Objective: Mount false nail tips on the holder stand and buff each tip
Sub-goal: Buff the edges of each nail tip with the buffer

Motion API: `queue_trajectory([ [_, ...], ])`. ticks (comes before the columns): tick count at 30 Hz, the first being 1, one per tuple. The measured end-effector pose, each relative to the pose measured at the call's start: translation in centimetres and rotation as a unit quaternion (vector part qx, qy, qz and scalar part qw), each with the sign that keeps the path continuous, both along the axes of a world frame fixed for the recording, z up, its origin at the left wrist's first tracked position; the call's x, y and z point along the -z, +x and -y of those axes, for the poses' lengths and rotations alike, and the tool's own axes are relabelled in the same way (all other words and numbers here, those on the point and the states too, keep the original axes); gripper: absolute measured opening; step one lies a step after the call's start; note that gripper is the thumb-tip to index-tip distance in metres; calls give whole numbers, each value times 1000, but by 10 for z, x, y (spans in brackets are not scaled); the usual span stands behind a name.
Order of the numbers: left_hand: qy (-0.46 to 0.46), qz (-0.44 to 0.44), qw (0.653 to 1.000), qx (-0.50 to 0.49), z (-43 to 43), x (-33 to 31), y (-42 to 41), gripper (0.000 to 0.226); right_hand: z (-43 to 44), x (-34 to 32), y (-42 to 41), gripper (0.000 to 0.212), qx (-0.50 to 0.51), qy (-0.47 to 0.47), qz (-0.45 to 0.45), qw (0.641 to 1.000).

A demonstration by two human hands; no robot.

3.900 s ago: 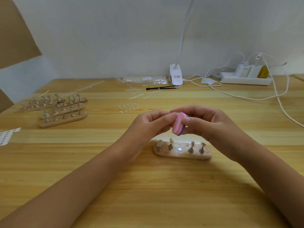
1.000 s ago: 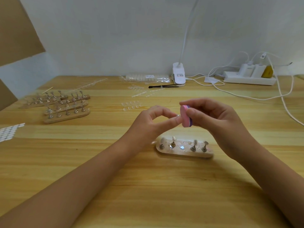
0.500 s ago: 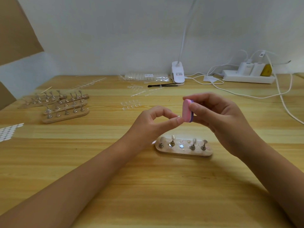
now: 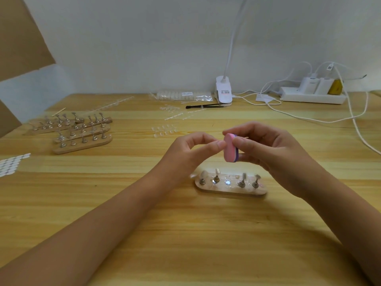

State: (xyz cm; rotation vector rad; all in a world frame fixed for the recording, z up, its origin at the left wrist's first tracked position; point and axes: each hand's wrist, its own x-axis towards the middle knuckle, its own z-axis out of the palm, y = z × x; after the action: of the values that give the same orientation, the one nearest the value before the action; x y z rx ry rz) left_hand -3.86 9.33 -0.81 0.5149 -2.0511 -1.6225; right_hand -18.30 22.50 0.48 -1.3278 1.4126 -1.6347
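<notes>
Holder stand (image 4: 231, 189): centre slot bare. Above it, left hand (image 4: 190, 153) pinches likely tip against buffer (image 4: 229, 150) gripped in right hand (image 4: 268, 150). Buffing; next, gentle reseat.

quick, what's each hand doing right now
left hand: thumb and forefinger pinched beside the buffer, anything between them too small to tell
right hand: grip closed on the buffer

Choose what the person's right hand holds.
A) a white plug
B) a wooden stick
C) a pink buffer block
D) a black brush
C: the right hand pinches the pink buffer block between thumb and fingers, held up off the table.
</notes>
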Motion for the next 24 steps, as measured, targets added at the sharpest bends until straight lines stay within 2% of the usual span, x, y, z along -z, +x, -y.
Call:
queue_trajectory([
  [3, 3, 1, 1000, 1, 0, 1, 0, 44, 0, 0, -3, 24, 29, -21, 33, 999],
  [7, 7, -12, 1000, 3, 2, 1, -1, 43, 0, 0, -2, 21, -18, 23, 21, 999],
  [11, 20, -22, 1000, 10, 2, 0, -1, 38, 0, -1, -4, 22, 6, -4, 51, 999],
  [20, 44, -47, 998, 16, 0, -1, -2, 31, 1, 1, 4, 24, -19, 13, 31, 999],
  [24, 44, -44, 998, 10, 0, -1, -1, 32, 1, -1, 4, 27, 43, -34, 70, 996],
])
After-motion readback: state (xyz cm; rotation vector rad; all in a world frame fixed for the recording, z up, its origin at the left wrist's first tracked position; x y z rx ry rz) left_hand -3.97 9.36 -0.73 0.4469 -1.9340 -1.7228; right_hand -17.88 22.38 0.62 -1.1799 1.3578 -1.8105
